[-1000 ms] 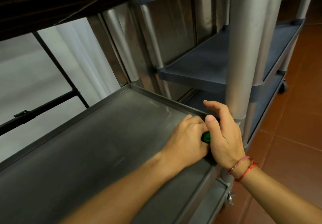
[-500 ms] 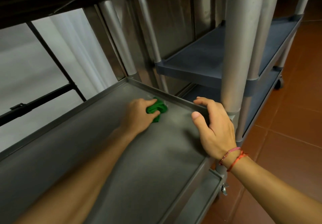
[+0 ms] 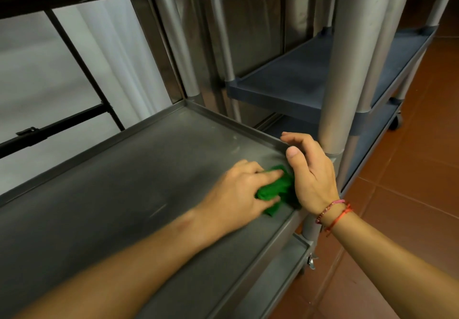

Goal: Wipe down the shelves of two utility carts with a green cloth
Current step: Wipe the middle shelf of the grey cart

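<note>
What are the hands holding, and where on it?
The left hand holds a crumpled green cloth by its left end, fingers over its top, against the grey metal shelf. The right hand holds nothing; it curves over the shelf's rim.

Dim overall; daylight from upper left, motion blur, wide-angle edge bending.

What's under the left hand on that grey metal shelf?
A bunched green cloth, held against the shelf by the left hand. Part of it sticks out beyond the hand; the rest is covered by it.
</note>
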### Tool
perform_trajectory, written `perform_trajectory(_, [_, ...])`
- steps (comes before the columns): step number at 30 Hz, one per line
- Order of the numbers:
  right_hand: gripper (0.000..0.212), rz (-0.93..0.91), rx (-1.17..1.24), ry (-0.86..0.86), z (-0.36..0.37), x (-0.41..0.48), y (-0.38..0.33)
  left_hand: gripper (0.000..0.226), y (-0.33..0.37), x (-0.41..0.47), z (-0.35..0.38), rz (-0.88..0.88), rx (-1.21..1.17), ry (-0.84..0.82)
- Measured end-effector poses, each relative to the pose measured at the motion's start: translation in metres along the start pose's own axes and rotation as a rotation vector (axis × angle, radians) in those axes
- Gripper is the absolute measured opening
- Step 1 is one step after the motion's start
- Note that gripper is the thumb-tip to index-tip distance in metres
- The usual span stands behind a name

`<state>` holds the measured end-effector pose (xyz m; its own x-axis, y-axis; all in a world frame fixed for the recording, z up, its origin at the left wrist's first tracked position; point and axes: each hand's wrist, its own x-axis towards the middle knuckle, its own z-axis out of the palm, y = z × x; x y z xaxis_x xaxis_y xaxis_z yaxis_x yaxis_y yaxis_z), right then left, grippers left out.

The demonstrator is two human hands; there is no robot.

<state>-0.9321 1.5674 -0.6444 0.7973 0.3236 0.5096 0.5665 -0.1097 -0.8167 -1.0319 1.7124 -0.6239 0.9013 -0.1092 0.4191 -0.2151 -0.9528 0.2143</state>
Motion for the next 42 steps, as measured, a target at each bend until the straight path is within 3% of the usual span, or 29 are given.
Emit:
perform_trajectory(5, [0.044, -0.016, -0.086, 0.022, 0.003, 0.000, -0.001, 0.050, -0.082, 0.000, -0.034, -0.434, 0.104, 0.024])
perform_trajectory(8, [0.046, -0.031, -0.113, 0.030, 0.003, 0.001, -0.002, 0.050, -0.083, -0.009, -0.042, -0.516, 0.168, 0.029])
perform_trajectory(11, [0.046, -0.040, -0.128, 0.037, 0.004, 0.001, -0.003, 0.049, -0.056, -0.019, -0.035, -0.490, 0.156, 0.052])
perform_trajectory(17, [0.043, -0.064, -0.134, 0.031, 0.003, 0.001, -0.005, 0.050, 0.026, -0.044, -0.026, -0.208, -0.002, 0.016])
perform_trajectory(21, [0.043, -0.089, -0.156, 0.029, 0.004, 0.002, -0.005, 0.050, 0.059, -0.056, -0.026, -0.164, -0.166, -0.019])
perform_trajectory(27, [0.045, -0.118, -0.231, -0.011, 0.004, 0.002, -0.007, 0.050, 0.064, -0.064, -0.031, -0.167, -0.184, -0.008])
perform_trajectory(29, [0.045, -0.113, -0.249, -0.036, 0.004, 0.002, -0.008, 0.050, 0.062, -0.070, -0.037, -0.241, -0.207, 0.030])
perform_trajectory(34, [0.038, -0.136, -0.268, -0.111, 0.012, -0.001, -0.021, 0.043, 0.048, -0.096, -0.068, -0.623, -0.484, 0.241])
perform_trajectory(38, [0.025, -0.146, -0.093, -0.255, 0.051, -0.021, -0.068, 0.029, 0.047, -0.119, -0.100, -0.827, -0.610, 0.351])
perform_trajectory(42, [0.016, -0.037, 0.204, -0.501, 0.094, -0.052, -0.125, 0.023, 0.057, -0.151, -0.130, -1.096, -0.733, 0.586])
